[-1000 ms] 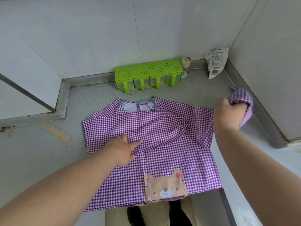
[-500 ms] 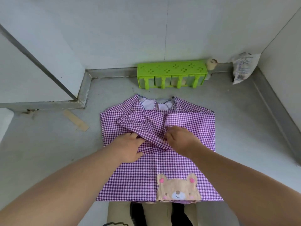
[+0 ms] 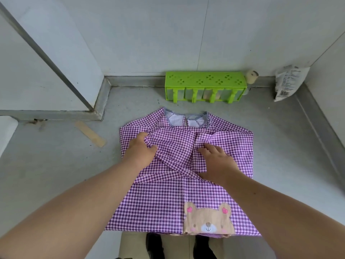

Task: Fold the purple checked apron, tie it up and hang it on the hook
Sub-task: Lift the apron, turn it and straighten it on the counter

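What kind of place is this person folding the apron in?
Probably a kitchen or utility counter in a corner: a grey worktop with a raised metal edge, plain wall panels, a green compartment rack and a sealed packet against the wall.

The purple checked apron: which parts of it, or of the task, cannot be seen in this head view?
- Hook: not in the head view at all.
- Ties of the apron: none visible; perhaps under the folded sleeves.
- Cloth under the left hand and right hand: covered by them.
- Bottom hem: partly hidden by the forearms.
- Contents of the green rack: too blurred to tell.
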